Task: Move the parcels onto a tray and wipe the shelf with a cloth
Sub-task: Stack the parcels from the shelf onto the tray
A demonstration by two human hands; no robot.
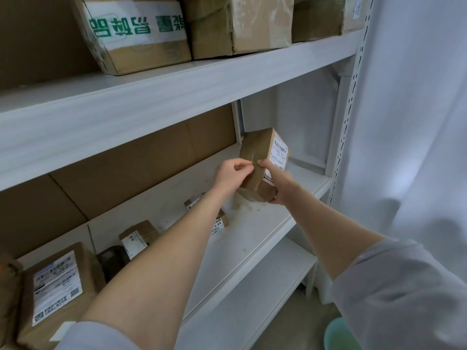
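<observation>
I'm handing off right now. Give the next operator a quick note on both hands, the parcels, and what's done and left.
Right hand grips the brown parcel, tilted and lifted off the middle shelf. Left hand pinches its near edge.
Several labelled parcels remain on that shelf, the nearest at the left.
No tray or cloth in view.
Left: move every parcel to the tray, then wipe; crumbs and stains show on the shelf.

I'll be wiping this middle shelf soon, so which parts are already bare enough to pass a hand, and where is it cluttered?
The white middle shelf is bare at its right end, from the brown labelled parcel held by both hands to the perforated white upright. The front edge is bare too. Leftward, small cardboard parcels crowd it.
</observation>
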